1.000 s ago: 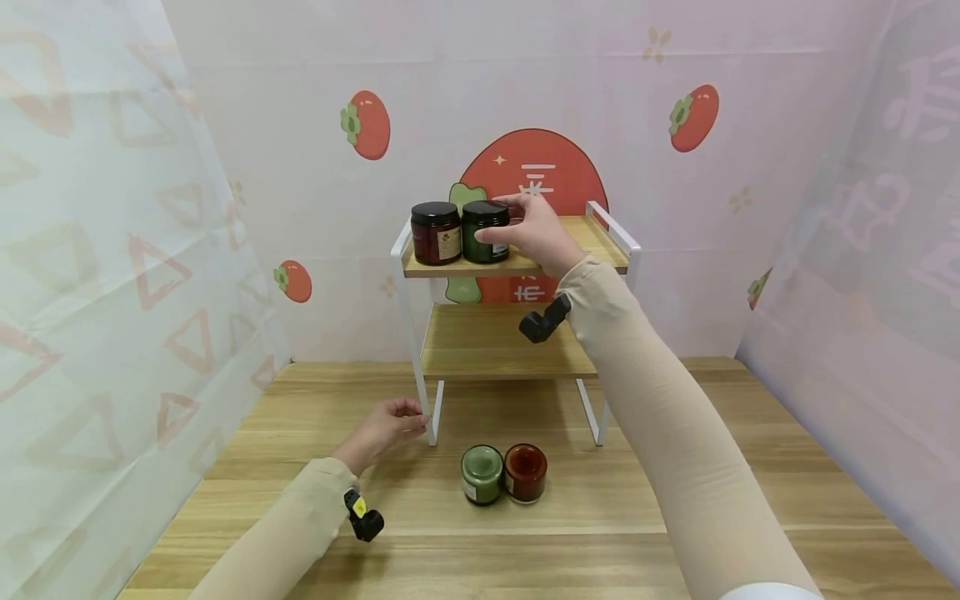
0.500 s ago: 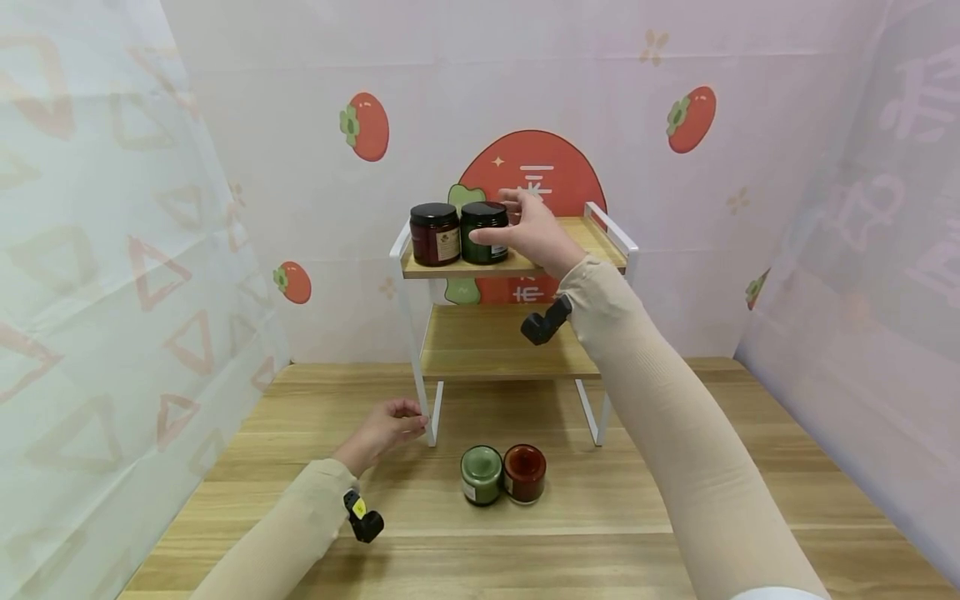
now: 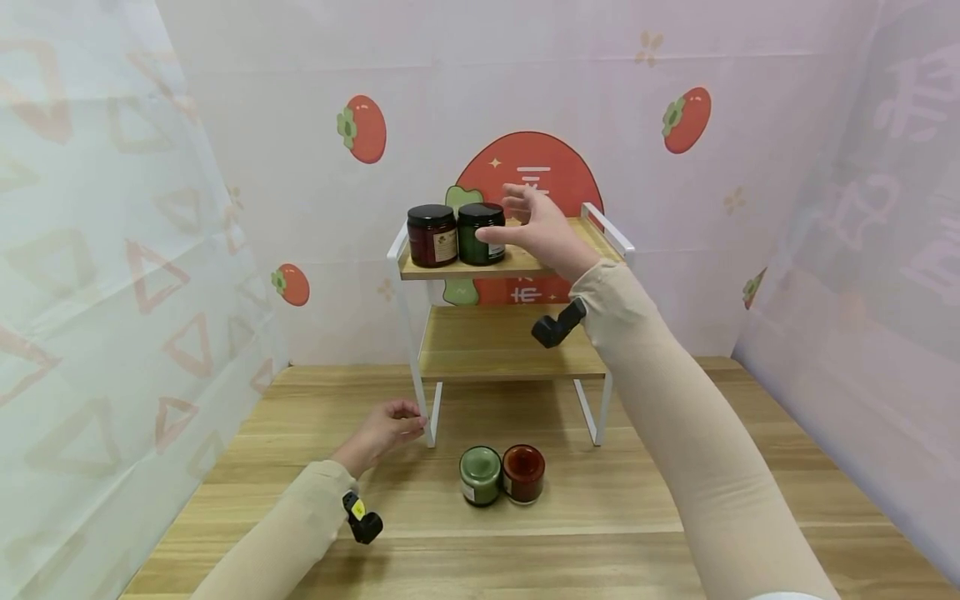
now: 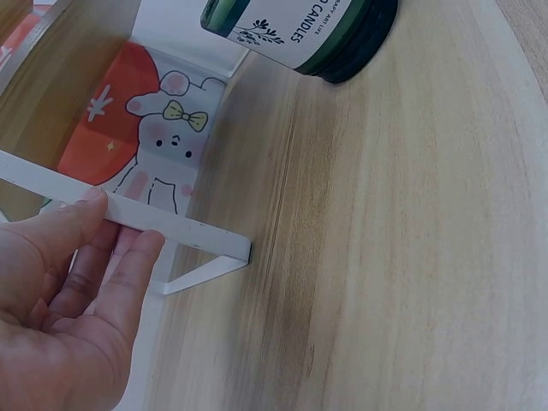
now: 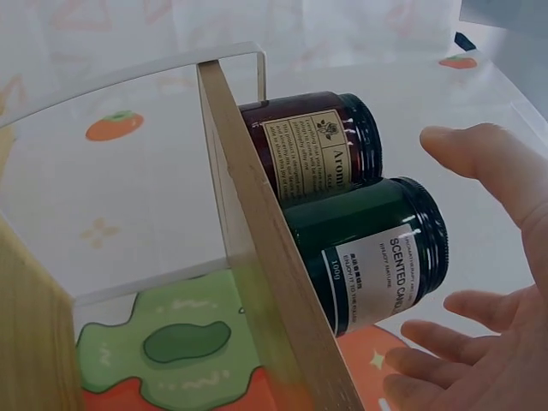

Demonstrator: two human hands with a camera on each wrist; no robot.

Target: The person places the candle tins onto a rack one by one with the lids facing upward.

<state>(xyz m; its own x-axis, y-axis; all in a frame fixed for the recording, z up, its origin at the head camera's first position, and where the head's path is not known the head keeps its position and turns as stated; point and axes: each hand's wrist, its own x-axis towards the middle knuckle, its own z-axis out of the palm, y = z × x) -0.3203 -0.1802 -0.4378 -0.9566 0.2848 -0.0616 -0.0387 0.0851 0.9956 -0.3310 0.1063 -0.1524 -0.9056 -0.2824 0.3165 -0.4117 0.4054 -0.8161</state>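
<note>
A dark green scented candle jar (image 3: 481, 235) with a black lid stands upright on the top board of a two-tier shelf (image 3: 517, 367). A dark red candle jar (image 3: 432, 237) stands close on its left. My right hand (image 3: 551, 233) hovers at the green jar's right, thumb and fingers spread; the right wrist view shows a gap between the hand (image 5: 488, 351) and both jars. Low on the shelf's front left, my left hand (image 3: 382, 433) pinches the white leg (image 4: 184, 227) between thumb and fingertips.
On the wooden table (image 3: 600, 550), in front of the shelf, a light green glass candle (image 3: 480, 477) and a red-brown one (image 3: 523, 473) stand side by side. White metal rails (image 3: 609, 229) edge the top board. A printed cloth (image 3: 285, 167) hangs behind.
My right hand has released the green jar; its fingers have spread and drawn back slightly to the right. The jar stays on the top board. My left hand keeps its place at the leg.
</note>
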